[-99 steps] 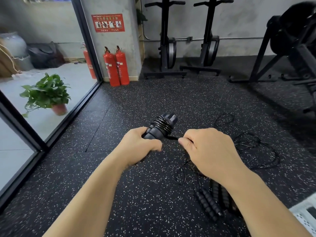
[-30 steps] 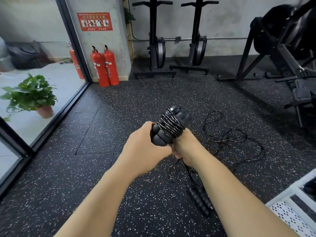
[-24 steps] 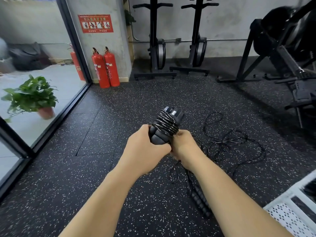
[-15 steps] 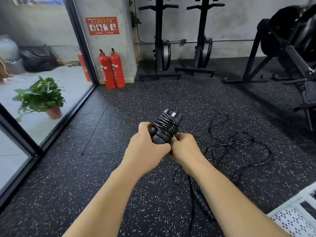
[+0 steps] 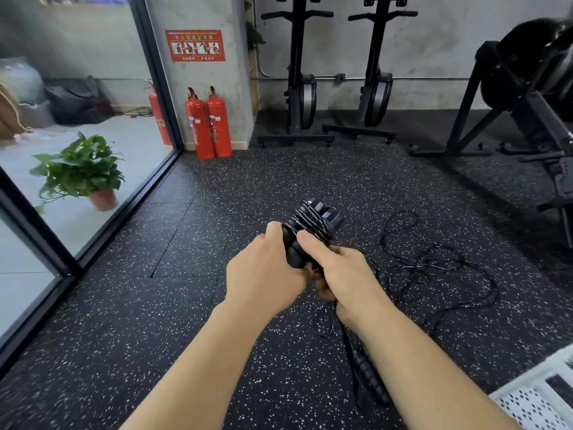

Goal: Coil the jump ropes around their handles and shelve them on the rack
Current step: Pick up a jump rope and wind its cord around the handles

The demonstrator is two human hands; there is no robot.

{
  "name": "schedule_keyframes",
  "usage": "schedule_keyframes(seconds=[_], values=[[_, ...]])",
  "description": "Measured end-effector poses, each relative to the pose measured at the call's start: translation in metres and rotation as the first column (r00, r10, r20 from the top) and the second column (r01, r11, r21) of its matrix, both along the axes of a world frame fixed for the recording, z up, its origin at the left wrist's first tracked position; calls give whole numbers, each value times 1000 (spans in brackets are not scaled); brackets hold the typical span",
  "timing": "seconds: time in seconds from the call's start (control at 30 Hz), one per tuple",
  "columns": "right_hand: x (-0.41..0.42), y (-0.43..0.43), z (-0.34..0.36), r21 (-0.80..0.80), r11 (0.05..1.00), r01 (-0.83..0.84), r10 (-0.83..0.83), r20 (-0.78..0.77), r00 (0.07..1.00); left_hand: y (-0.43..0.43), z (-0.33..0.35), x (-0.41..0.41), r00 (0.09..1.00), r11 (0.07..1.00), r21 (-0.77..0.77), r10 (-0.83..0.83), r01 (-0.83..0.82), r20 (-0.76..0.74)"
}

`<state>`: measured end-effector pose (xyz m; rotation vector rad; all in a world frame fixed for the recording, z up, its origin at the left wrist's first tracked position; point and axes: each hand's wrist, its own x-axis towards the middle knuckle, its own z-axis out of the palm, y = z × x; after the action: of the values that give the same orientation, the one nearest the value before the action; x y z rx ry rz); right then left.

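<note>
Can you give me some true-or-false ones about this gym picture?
1. The left hand and right hand both hold the wrapped handles. True.
2. The potted plant stands on the right. False: it stands on the left.
3. Loose rope lies tangled on the floor. True.
4. The fire extinguishers are blue. False: they are red.

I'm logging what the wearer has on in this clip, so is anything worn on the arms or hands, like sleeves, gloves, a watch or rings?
Nothing worn shows. The left hand and right hand are ungloved, with no rings on the fingers in view. The left forearm and right forearm are uncovered to the picture's bottom edge: no sleeves, watch, bracelet or wristband.
</note>
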<state>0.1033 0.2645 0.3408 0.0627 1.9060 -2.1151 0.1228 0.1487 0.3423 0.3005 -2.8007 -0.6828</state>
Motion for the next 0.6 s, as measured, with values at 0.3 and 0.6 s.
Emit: schedule_keyframes(seconds=[0.3, 0.6], values=[[-6, 2, 4, -17, 1000, -19, 19, -51, 999, -11, 2, 5, 998, 996, 63, -64, 64, 5], [-11, 14, -1, 603, 798, 2, 238, -317, 918, -31, 2, -7, 996, 992, 110, 62, -68, 59]])
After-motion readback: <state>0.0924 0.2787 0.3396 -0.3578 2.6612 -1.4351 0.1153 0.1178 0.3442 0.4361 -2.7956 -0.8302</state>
